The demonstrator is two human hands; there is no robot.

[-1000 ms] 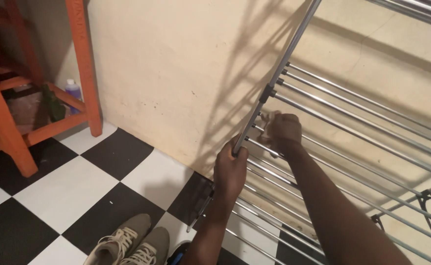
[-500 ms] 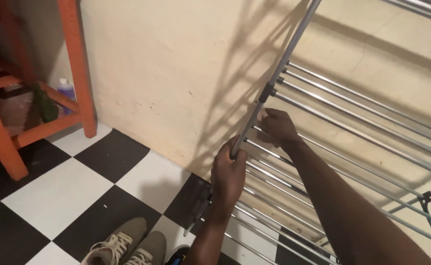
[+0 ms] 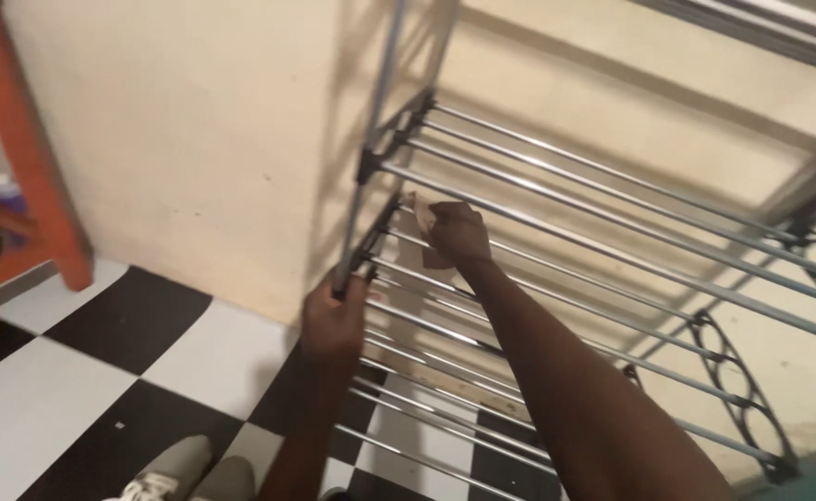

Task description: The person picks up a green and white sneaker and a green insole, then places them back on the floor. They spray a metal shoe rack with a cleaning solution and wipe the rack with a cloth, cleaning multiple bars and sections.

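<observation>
left hand (image 3: pixel 334 320) wrapped round upright pole (image 3: pixel 363 186) of metal shoe rack (image 3: pixel 612 241), frame centre | right hand (image 3: pixel 454 232) pinching small cloth on a rail (wiping apparently midway; lower rails unreached)

Showing silver rack (image 3: pixel 556 199), black-and-white checkered floor (image 3: pixel 102 362), cream wall (image 3: pixel 194 121), orange shelf (image 3: pixel 27 158), grey shoes (image 3: pixel 190 468).

Floor (image 3: pixel 74 371): black-and-white chequered tiles.
On it: grey shoes (image 3: pixel 181 471), orange frame's leg (image 3: pixel 41 186), metal rack (image 3: pixel 538 269).
</observation>
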